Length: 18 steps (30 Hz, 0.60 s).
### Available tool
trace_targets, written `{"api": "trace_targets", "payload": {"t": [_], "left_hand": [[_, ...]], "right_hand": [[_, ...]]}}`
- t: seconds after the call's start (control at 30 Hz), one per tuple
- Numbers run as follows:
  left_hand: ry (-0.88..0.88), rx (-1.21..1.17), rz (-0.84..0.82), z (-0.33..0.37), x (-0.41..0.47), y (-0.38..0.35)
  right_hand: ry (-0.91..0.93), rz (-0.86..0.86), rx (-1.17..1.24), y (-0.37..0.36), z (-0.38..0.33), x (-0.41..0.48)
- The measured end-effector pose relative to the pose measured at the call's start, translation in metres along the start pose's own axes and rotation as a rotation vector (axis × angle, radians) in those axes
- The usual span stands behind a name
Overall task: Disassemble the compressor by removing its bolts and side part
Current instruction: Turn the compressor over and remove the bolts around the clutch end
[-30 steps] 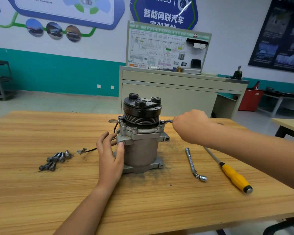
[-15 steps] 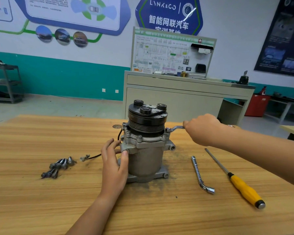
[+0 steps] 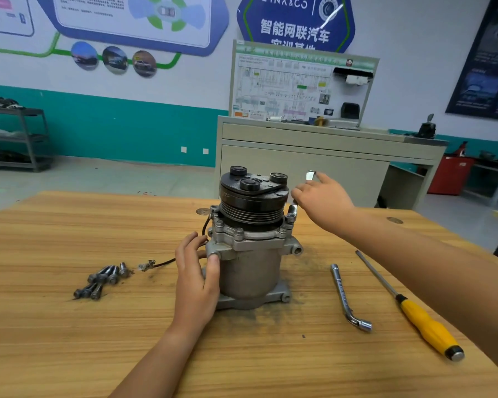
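Two tools, screwdriver (image 3: pixel 427 326) and spare wrench (image 3: pixel 342 294), lie nearest on the surface (image 3: pixel 69 340); loose bolts (image 3: pixel 104 278) left. Centred, the compressor (image 3: pixel 250 271) stands with long axis vertical, pulley (image 3: pixel 253 193) up; left grip (image 3: pixel 197 282) clasps its body, right grip (image 3: pixel 324 202) holds a near-upright wrench (image 3: pixel 292 210) on its flange.

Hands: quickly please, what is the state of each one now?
Left hand: grips the compressor body, thumb in front.
Right hand: holds the L-shaped wrench, index finger straight.
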State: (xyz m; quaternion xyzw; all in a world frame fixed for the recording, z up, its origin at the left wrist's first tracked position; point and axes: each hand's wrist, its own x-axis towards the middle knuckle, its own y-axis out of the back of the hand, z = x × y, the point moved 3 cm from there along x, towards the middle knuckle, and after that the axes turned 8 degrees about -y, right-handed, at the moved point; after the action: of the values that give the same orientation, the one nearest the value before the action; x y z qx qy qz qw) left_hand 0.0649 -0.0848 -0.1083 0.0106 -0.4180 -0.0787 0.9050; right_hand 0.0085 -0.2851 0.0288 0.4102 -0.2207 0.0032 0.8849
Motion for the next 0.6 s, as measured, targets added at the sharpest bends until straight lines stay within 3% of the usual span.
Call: {"api": "trace_targets", "payload": {"t": [0.17, 0.27, 0.47, 0.6], "left_hand": [[0.011, -0.001, -0.004, 0.001, 0.001, -0.001], [0.018, 0.0, -0.007, 0.002, 0.0, -0.003], [0.028, -0.021, 0.009, 0.001, -0.002, -0.001], [0.044, -0.03, 0.019, 0.0, -0.002, -0.001]], "right_hand": [[-0.321, 0.159, 0.398, 0.012, 0.022, -0.02], [-0.328, 0.181, 0.471, 0.019, 0.029, -0.045], [-0.309, -0.254, 0.488, 0.016, 0.017, -0.088], [-0.341, -0.272, 0.468, 0.018, 0.016, -0.089]]}}
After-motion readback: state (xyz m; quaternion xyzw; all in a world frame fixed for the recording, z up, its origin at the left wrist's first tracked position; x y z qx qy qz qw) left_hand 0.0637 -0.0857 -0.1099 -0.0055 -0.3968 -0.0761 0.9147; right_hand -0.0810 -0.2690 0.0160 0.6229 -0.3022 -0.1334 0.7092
